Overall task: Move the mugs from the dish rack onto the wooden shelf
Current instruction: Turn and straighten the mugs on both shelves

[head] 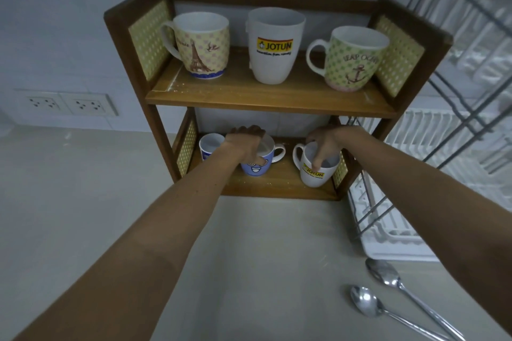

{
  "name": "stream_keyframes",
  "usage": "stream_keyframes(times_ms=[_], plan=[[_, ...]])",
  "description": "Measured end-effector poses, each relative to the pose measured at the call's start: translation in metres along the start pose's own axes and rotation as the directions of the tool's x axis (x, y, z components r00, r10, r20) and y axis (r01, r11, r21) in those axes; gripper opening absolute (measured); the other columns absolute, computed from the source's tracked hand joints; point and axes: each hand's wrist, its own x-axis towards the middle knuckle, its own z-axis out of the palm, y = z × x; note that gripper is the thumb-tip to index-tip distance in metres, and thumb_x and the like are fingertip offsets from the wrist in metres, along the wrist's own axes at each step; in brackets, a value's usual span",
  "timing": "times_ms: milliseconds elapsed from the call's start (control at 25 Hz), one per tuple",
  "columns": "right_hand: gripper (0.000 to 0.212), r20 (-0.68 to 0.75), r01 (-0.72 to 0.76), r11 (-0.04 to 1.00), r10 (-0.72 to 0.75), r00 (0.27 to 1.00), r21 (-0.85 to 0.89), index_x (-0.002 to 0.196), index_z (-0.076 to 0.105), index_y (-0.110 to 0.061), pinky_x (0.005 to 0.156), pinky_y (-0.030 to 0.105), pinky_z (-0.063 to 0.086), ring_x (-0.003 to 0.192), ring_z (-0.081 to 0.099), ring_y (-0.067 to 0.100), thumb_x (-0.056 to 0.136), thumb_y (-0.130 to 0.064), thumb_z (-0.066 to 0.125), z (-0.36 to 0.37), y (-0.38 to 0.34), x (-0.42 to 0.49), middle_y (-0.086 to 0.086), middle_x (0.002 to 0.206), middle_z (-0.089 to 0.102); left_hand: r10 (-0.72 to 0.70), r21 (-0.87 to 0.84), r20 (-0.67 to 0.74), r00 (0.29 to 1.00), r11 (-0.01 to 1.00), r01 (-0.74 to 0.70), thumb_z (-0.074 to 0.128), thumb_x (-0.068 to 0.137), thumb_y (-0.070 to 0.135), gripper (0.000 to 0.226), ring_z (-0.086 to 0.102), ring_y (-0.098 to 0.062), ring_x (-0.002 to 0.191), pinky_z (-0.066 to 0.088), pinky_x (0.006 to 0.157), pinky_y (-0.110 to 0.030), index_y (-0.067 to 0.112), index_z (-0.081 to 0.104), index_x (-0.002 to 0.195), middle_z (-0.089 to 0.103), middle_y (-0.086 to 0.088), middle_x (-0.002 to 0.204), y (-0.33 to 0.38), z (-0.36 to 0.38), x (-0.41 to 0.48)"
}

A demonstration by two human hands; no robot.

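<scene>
1. Wooden shelf point(266, 101), two tiers with woven side panels, stands on the pale desk point(263, 257) against the tiled wall; a double wall socket point(66, 104) sits to its left.
2. Upper tier, left to right: Eiffel Tower mug point(201, 46), handle to the left; tall white Jotun mug point(274, 46); anchor mug point(356, 59), handle to the left. All three stand upright and apart from one another.
3. Lower tier, far left: small white and blue cup point(209, 145), upright, partly hidden behind the left wrist.
4. Left hand point(246, 144) is clamped over the rim of the blue face mug point(259, 165), fingers over the far edge and thumb against the front wall. That mug stands at the middle of the lower tier, handle to the right.
5. Right hand point(325, 142) pinches the rim of the small Jotun mug point(315, 171), thumb down the front wall, fingers behind or inside the rim. That mug sits at the right end of the lower tier, handle to the left; whether its base rests fully on the board cannot be told.
6. Dish rack point(393, 227), white tray with wire frame, stands just right of the shelf.
7. Two metal spoons point(388, 293) lie on the desk in front of the rack.
</scene>
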Motion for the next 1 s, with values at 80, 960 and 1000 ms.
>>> stream_keyframes(times_ms=[80, 960, 1000], plan=[[0.103, 0.017, 0.043, 0.998, -0.042, 0.999, -0.047, 0.139, 0.038, -0.033, 0.095, 0.048, 0.05, 0.126, 0.045, 0.028, 0.047, -0.049, 0.082, -0.001, -0.002, -0.001, 0.0, 0.145, 0.039, -0.008, -0.031, 0.003, 1.0, 0.999, 0.008, 0.073, 0.071, 0.049, 0.083, 0.052, -0.03, 0.118, 0.047, 0.092, -0.041, 0.017, 0.037, 0.139, 0.049, -0.006, 0.138, -0.003, 0.001, 0.0], [0.087, -0.156, 0.352, 0.936, -0.351, 0.923, -0.019, 0.143, 0.03, -0.029, 0.088, 0.042, 0.049, 0.121, 0.045, 0.037, 0.07, -0.013, 0.077, -0.02, -0.109, 0.017, 0.012, 0.139, 0.035, -0.143, 0.01, 0.408, 0.902, 0.988, 0.151, 0.072, 0.081, 0.033, 0.083, 0.032, -0.029, 0.139, 0.039, 0.107, -0.044, 0.03, 0.023, 0.148, 0.03, -0.004, 0.154, -0.082, -0.043, -0.051], [0.088, -0.12, 0.414, 0.91, -0.415, 0.902, -0.034, 0.141, 0.032, -0.028, 0.093, 0.046, 0.049, 0.124, 0.042, 0.037, 0.069, -0.003, 0.075, -0.022, -0.106, 0.016, 0.011, 0.141, 0.032, -0.091, -0.006, 0.451, 0.888, 0.994, 0.105, 0.073, 0.079, 0.02, 0.084, 0.031, -0.028, 0.14, 0.039, 0.108, -0.045, 0.034, 0.025, 0.147, 0.03, -0.002, 0.155, -0.085, -0.046, -0.052]])
